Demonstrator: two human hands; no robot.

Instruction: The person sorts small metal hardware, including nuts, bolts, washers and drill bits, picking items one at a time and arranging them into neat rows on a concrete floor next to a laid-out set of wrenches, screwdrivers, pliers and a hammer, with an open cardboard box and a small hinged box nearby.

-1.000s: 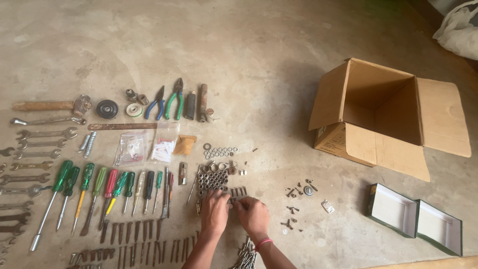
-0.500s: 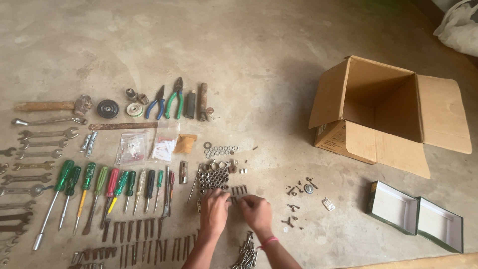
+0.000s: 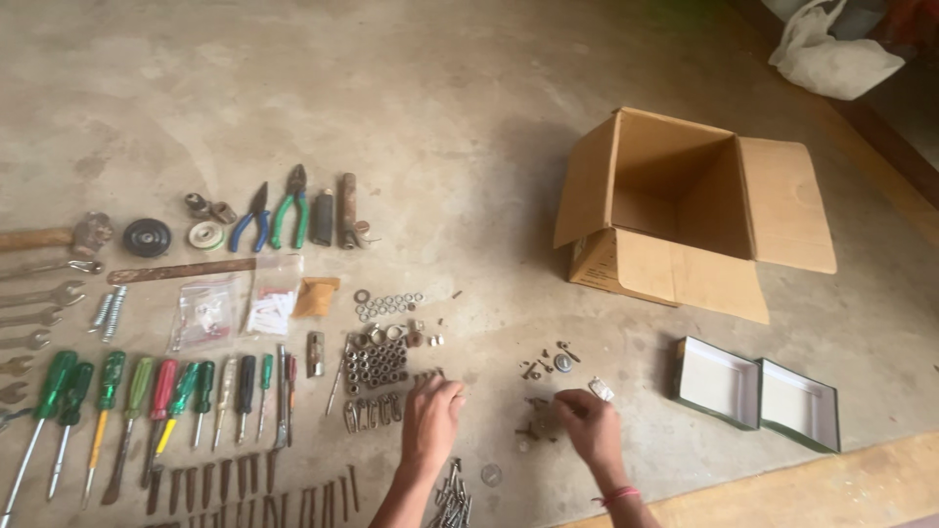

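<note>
The loose bits (image 3: 546, 369) on the concrete floor (image 3: 469, 117) looked easy to scatter: the right hand (image 3: 587, 422) hovered over them, fingers curled down as if pinching something small, though I could not tell what it held, and a careless brush might have sent pieces rolling off toward the open cardboard box (image 3: 685, 210) farther right. The left hand (image 3: 430, 416) rested with fingers bent at the near edge of the sorted nuts (image 3: 377, 364), touching them, and a nudge could have spoiled those rows. The bits were dark, rusty little screws and washers, lying near the middle, well apart from the screwdrivers (image 3: 166, 401) at left.
</note>
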